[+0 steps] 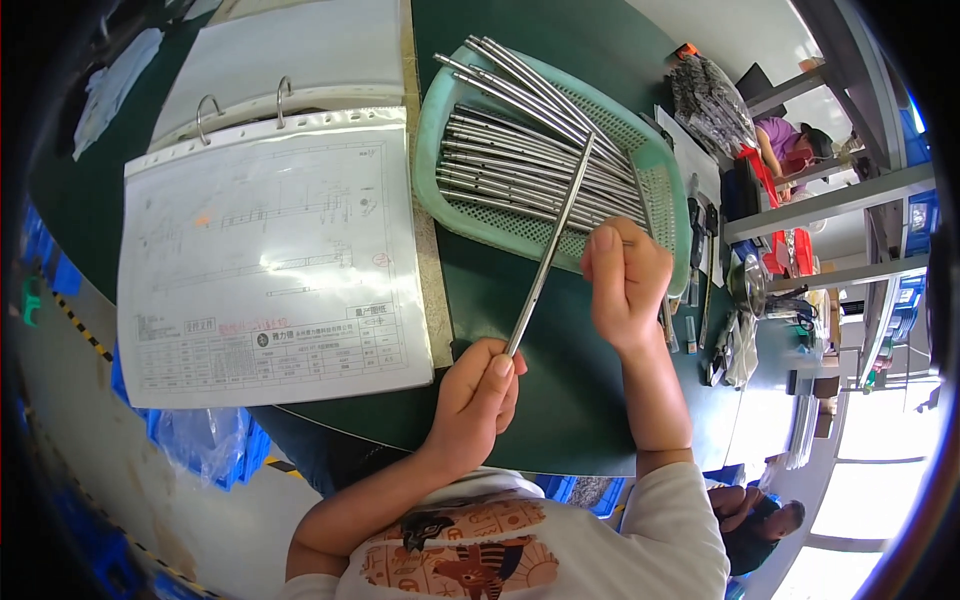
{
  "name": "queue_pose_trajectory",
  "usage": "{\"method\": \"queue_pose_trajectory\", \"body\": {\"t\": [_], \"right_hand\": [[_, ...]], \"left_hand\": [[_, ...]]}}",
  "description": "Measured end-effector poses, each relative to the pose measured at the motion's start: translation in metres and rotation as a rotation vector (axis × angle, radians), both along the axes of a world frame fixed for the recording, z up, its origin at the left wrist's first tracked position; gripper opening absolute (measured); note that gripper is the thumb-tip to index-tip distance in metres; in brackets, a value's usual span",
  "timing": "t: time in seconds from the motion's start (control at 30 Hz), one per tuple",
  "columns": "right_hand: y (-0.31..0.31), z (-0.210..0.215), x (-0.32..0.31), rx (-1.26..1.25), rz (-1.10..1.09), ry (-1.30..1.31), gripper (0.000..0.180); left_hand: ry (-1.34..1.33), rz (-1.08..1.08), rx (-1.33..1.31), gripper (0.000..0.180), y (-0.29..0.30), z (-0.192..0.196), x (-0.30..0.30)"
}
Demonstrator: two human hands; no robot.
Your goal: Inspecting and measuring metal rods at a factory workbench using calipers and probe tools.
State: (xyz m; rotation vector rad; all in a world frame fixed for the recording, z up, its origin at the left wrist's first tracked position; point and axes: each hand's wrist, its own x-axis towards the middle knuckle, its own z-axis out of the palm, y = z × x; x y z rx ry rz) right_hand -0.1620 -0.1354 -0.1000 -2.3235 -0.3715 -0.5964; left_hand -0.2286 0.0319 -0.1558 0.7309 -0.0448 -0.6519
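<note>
My left hand (472, 400) is closed around the lower end of a slim, shiny metal rod (548, 262). The rod slants up and to the right, its far end over a pale green perforated plastic basket (428, 150). Small holes show along its side. To the right of the rod, my right hand (628, 285) is closed in a pinch by the basket's near right rim; what its fingers grip is too hidden to tell. Many similar metal rods (520, 165) lie in the basket, several jutting past its far left rim. Another thin rod (643, 200) runs behind my right hand.
A ring binder with a technical drawing sheet (270, 270) lies left on the green table (540, 400). Calipers (710, 225), gloves (742, 350) and small tools sit at the right. Metal shelving (830, 200) rises beyond. Two other people are farther off at the right.
</note>
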Motion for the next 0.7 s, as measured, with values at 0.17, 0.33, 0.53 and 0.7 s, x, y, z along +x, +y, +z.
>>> {"method": "queue_pose_trajectory", "body": {"t": [0.17, 0.33, 0.53, 0.7], "right_hand": [[0.001, -0.002, 0.001, 0.074, 0.005, 0.024, 0.015], [-0.001, -0.007, 0.002, -0.023, -0.043, -0.03, 0.013], [0.008, 0.01, 0.0, -0.34, -0.06, -0.131, 0.011], [0.007, 0.002, 0.0, -0.255, -0.034, -0.104, 0.012]], "left_hand": [[-0.01, 0.0, 0.0, 0.023, 0.001, 0.0, 0.001], [0.004, 0.001, 0.007, 0.023, 0.001, 0.001, 0.0], [-0.05, 0.01, 0.107, 0.023, 0.001, 0.004, -0.001], [-0.047, 0.008, 0.12, 0.023, 0.001, 0.004, -0.003]]}}
